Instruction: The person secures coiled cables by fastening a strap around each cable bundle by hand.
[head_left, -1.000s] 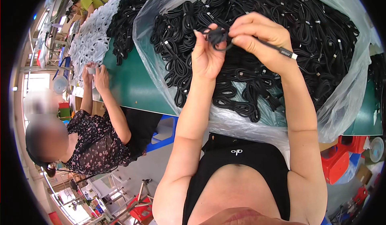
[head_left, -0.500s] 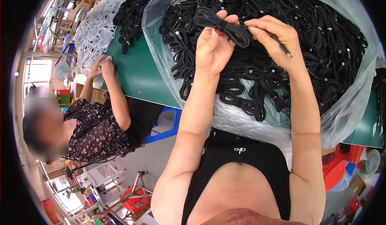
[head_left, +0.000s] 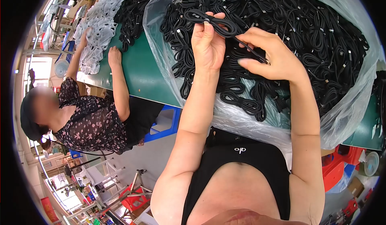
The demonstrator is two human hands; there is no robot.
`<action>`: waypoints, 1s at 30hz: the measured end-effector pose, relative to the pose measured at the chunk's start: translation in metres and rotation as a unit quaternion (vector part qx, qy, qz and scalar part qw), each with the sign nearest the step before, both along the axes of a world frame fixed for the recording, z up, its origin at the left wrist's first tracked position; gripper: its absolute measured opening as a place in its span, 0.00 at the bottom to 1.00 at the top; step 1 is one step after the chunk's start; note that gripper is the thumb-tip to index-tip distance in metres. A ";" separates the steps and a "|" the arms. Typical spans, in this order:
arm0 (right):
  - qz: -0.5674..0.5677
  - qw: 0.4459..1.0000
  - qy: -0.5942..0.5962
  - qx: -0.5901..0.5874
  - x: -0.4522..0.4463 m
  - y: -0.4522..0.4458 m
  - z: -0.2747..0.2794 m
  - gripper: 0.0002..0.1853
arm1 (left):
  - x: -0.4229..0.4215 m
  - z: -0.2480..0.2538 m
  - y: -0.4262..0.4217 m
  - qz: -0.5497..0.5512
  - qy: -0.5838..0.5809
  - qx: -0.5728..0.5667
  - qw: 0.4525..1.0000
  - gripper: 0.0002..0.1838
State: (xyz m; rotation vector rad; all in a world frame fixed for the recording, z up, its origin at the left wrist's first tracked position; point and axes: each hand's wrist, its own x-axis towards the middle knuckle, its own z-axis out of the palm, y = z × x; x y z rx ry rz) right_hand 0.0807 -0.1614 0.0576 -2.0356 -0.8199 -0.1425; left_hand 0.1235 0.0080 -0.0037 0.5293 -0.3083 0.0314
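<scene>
My left hand [head_left: 209,46] is closed on a coiled black cable [head_left: 221,25], with the thumb pressed over its middle where the loops are bundled. A loose end of this cable slants down to the right, toward my right hand [head_left: 275,54]. That hand's thumb and fingers are spread apart around the loose end; whether they touch it I cannot tell. Below both hands lies a heap of similar coiled black cables [head_left: 317,36], several with metal plugs showing. A clear plastic bag [head_left: 161,58] surrounds the heap.
The bag rests on a green table [head_left: 136,72]. To the left, a co-worker [head_left: 92,122] reaches toward a pile of white pieces [head_left: 100,28], beside more black cables [head_left: 130,16]. A blue stool [head_left: 169,124] stands under the table edge; red plastic stools [head_left: 337,170] are at lower right.
My right hand's fingers have spread from a pinch near the coil, and the hand has shifted slightly down. The coil moved slightly left. The co-worker's hands have separated, one reaching to the white pile.
</scene>
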 end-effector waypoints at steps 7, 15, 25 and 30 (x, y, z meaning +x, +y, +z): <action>0.066 0.957 0.266 0.094 0.002 -0.007 -0.002 0.30 | 0.000 0.001 -0.001 0.108 -0.060 0.080 0.989 0.17; 0.123 0.897 0.367 0.215 0.004 -0.016 -0.013 0.27 | -0.009 0.008 -0.003 0.088 -0.090 0.085 0.988 0.17; -0.155 0.970 0.099 0.157 0.001 0.011 -0.018 0.06 | -0.008 0.003 -0.008 0.045 -0.058 0.034 0.997 0.16; -0.134 0.977 0.042 0.160 0.001 0.013 -0.030 0.05 | -0.012 -0.001 -0.012 0.030 -0.064 0.042 0.997 0.17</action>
